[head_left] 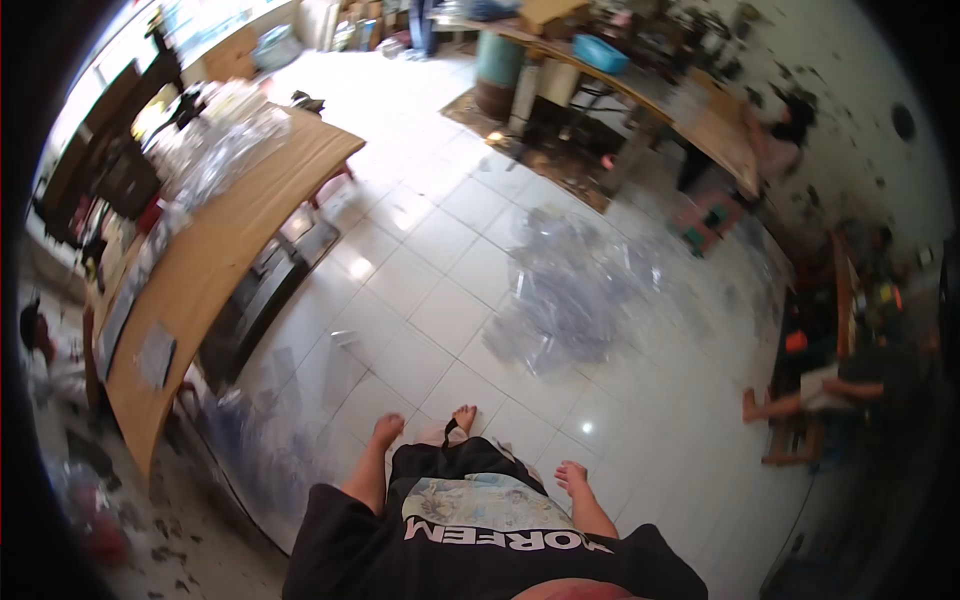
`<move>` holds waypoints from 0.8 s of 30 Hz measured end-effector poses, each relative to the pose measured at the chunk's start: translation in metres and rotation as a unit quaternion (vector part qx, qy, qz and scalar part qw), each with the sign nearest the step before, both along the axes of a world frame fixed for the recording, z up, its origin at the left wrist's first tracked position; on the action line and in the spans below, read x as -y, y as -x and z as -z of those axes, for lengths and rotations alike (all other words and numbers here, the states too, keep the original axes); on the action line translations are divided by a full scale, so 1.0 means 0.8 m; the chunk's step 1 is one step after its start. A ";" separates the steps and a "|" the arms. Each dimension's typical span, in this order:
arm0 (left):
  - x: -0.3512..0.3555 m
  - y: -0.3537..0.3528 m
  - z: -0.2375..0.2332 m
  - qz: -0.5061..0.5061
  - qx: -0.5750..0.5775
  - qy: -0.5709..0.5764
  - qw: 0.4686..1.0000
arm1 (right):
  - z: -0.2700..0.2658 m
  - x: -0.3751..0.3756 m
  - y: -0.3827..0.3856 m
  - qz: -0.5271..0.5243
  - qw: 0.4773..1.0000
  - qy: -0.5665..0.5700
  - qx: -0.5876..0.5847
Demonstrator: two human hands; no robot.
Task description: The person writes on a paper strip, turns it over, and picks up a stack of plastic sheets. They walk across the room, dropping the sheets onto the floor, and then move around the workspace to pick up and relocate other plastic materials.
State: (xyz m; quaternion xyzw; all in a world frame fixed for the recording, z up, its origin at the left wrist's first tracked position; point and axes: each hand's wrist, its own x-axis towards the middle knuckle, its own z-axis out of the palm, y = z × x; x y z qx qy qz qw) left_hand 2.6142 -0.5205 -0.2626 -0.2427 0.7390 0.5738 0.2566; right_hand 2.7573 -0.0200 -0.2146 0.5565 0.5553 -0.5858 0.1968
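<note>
Both my arms hang beside my black printed shirt [480, 500], above a white tiled floor [430, 320]. My left hand [388, 429] shows on the left side of the view, slightly blurred, so whether its fingers are closed is unclear; no object shows in it. On the right side of the view, my right hand [571, 476] has its fingers apart and holds nothing. One bare foot [464, 417] in a dark-strapped sandal is between them. Clear plastic sheets [565, 290] lie in a heap on the floor ahead.
A long wooden table [225, 235] with plastic bags stands at left, a person [38, 335] beside it. Another workbench [640, 90] runs along the back right, with a stool [708, 220] and a seated person. At right, someone sits on a wooden stool [793, 443].
</note>
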 end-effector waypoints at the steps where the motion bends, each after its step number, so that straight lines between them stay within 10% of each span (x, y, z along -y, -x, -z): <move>1: 0.002 0.046 0.007 -0.003 -0.058 0.025 0.998 | -0.006 0.018 0.033 -0.026 1.000 0.000 0.006; 7: -0.030 0.206 -0.155 -0.125 -0.153 -0.024 0.980 | 0.023 0.055 0.172 -0.267 0.961 -0.031 -0.065; 13: -0.029 0.233 -0.180 -0.127 -0.147 0.027 0.981 | -0.001 0.047 0.311 -0.344 0.939 -0.028 0.010; 15: -0.025 0.257 -0.194 -0.089 -0.078 0.045 0.992 | 0.007 0.029 0.353 -0.193 0.979 0.030 0.057; 24: 0.003 0.567 -0.264 -0.158 -0.186 0.045 0.969 | 0.042 -0.024 0.617 -0.171 0.981 0.050 0.072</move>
